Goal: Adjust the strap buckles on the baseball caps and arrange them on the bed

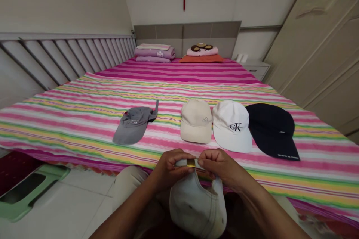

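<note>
Between my hands, over my lap at the bed's front edge, hangs a pale baseball cap (196, 205) with its back strap uppermost. My left hand (174, 166) pinches the strap beside its gold-coloured buckle (191, 163). On the buckle's other side, the fingers of my right hand (217, 162) are closed on the strap. Beyond them on the bed lie a beige cap (195, 121), a white cap (232, 125) with "CK" lettering and a black cap (272, 129), side by side. Apart to the left is a grey cap (134, 123), its strap sticking up.
A striped sheet (84, 108) covers the bed. Folded purple bedding (154, 53) and a pink pillow (202, 51) are at the headboard (168, 31). Metal railing (92, 52) runs along the left. A green plastic stool (42, 183) stands on the floor at lower left.
</note>
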The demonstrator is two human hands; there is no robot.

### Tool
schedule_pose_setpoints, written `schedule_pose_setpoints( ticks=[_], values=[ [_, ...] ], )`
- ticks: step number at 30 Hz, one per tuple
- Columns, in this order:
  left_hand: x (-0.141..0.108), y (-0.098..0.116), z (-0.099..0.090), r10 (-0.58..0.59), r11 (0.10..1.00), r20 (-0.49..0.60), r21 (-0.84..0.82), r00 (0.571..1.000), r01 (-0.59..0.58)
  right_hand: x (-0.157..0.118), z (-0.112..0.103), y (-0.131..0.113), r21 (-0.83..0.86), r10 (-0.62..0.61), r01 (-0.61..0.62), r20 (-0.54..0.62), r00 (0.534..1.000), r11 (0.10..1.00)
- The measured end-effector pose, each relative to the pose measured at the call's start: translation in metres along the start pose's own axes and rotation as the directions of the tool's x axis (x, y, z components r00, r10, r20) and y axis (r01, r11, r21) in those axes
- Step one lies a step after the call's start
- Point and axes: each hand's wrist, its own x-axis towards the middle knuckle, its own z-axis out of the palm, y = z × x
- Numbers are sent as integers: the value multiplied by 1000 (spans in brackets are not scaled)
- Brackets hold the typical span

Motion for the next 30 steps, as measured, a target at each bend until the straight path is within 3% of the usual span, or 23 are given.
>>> schedule_pose_setpoints(
  ticks=[12,19,30],
  values=[
    [-1,-3,3,61,998,-39,-1,997,-61,4,4,10,25,-55,56,-29,998,998],
    [-2,-6,2,63,994,-21,90,998,-61,4,3,11,7,-47,47,3,999,999],
    [-2,-5,4,45,995,-7,91,999,-44,2,4,9,-3,-55,55,14,998,998]
  ],
)
